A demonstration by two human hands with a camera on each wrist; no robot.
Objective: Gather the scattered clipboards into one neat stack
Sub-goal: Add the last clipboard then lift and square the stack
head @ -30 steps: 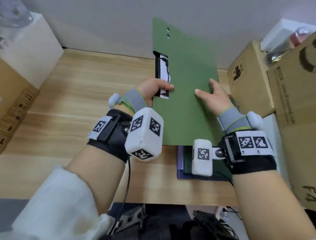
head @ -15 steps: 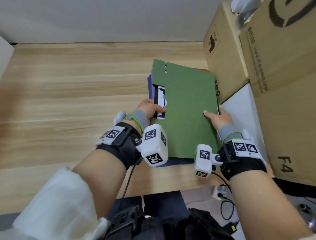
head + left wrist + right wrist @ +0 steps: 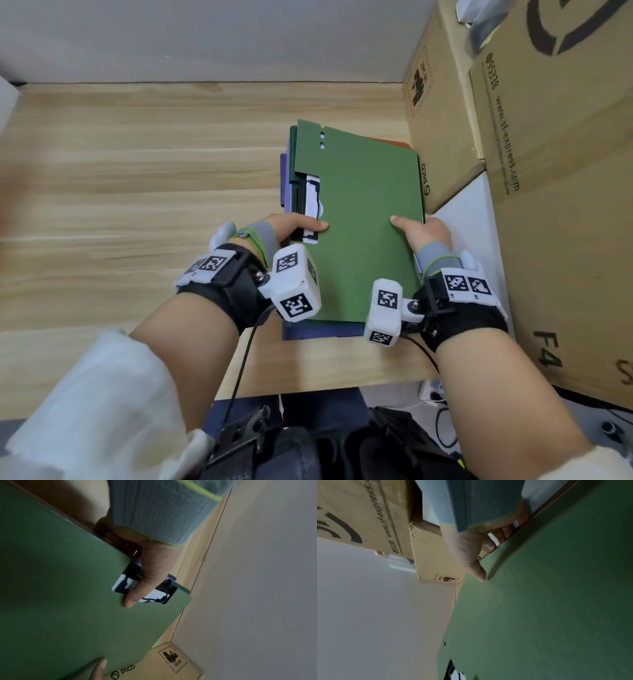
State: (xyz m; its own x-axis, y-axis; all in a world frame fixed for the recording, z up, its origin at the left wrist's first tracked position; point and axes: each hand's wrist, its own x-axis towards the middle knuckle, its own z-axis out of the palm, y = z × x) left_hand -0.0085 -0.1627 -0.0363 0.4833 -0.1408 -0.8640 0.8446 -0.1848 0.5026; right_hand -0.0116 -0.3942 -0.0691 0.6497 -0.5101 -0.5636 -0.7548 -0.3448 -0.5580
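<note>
While lowered: the green clipboard (image 3: 359,226), upright a second ago, now lies almost flat on the stack (image 3: 318,331).
Left hand (image 3: 296,224): pinches its clip edge, thumb on top.
Right hand (image 3: 419,233): grips the opposite edge.
Far: cardboard boxes (image 3: 442,113) just beside.
Meaning: only release and squaring remain.

head: looks steeply down over both forearms at the wooden desk (image 3: 137,192).
left wrist: close, along the thumb, towards the wall.
right wrist: close, along the thumb, towards the cardboard boxes.
shared: green clipboard (image 3: 359,219), PICO box (image 3: 442,113).
</note>
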